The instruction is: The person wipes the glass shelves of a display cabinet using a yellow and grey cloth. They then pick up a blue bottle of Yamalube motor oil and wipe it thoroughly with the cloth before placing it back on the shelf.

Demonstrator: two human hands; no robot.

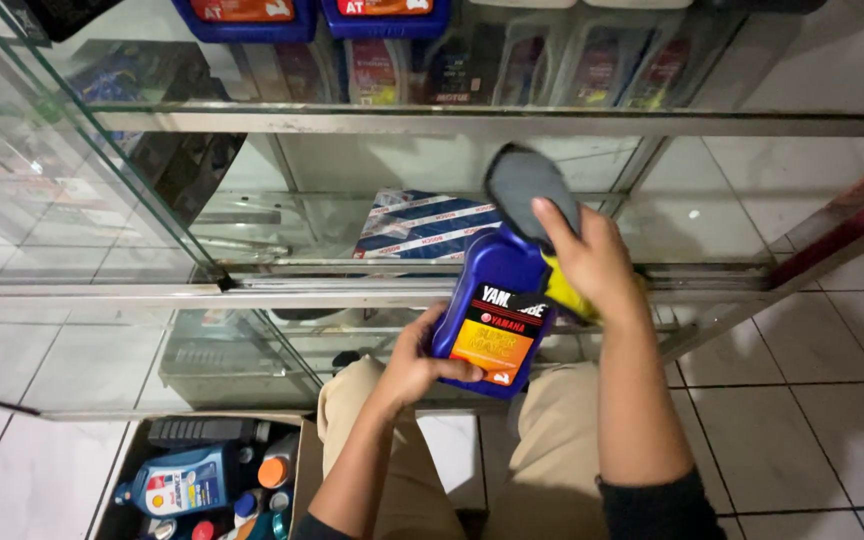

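My left hand (pixel 415 362) grips the bottom edge of a blue plastic bottle (pixel 495 312) with a black, red and orange label, held tilted above my knees. My right hand (pixel 592 262) presses a grey and yellow cloth (pixel 524 186) against the bottle's top end. The cloth's grey part sticks up past my fingers, and its yellow part shows under my palm. Both hands are in front of a glass display cabinet (pixel 352 297).
The cabinet's shelves hold a blue and white striped box (pixel 430 226) and a row of packaged goods (pixel 472 70) higher up. A cardboard box (pixel 214 478) at lower left holds several bottles. White floor tiles (pixel 792 430) lie to the right.
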